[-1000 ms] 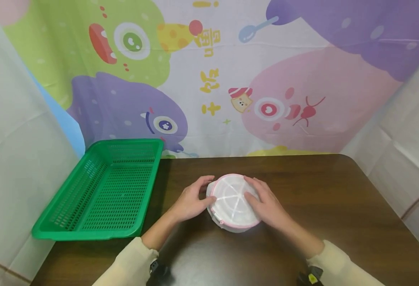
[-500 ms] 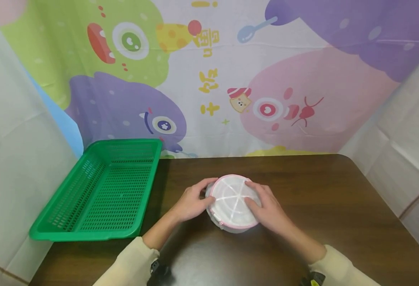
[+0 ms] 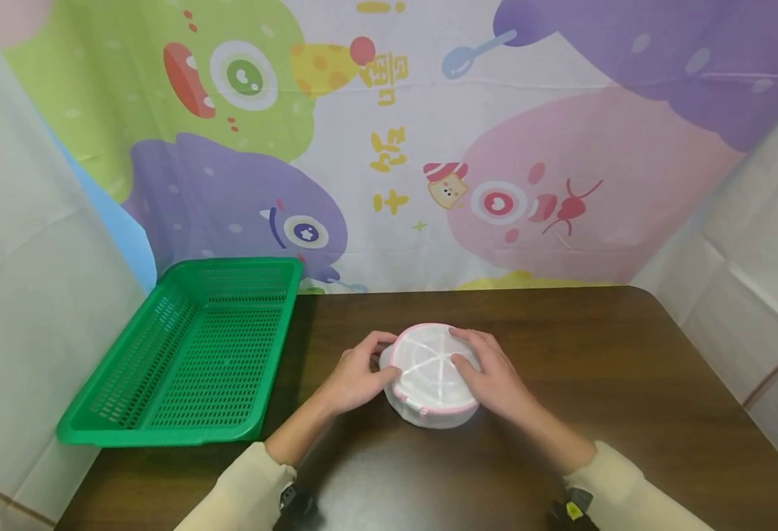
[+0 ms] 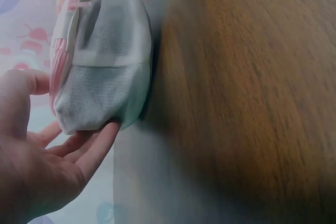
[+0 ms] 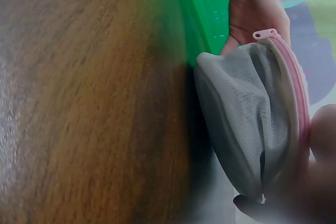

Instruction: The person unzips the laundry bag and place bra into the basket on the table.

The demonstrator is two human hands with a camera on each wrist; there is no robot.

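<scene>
my left hand (image 3: pixel 355 376) and right hand (image 3: pixel 495 375) grip opposite sides of the round zippered mesh wash bag (image 3: pixel 433 372), right of the green perforated basket (image 3: pixel 163 438). risk noted: too hard a squeeze could buckle its soft side wall (image 4: pixel 102 95).

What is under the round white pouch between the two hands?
The brown table shows around the pouch. The spot directly beneath is covered by the pouch itself, so whether anything else lies there cannot be seen.

white pouch (image 3: pixel 431 372) with pink zipper (image 5: pixel 296 85), green basket (image 3: pixel 163 436), brown wood-grained table (image 3: pixel 601 369), pastel monster-print backdrop (image 3: pixel 415 147)
</scene>
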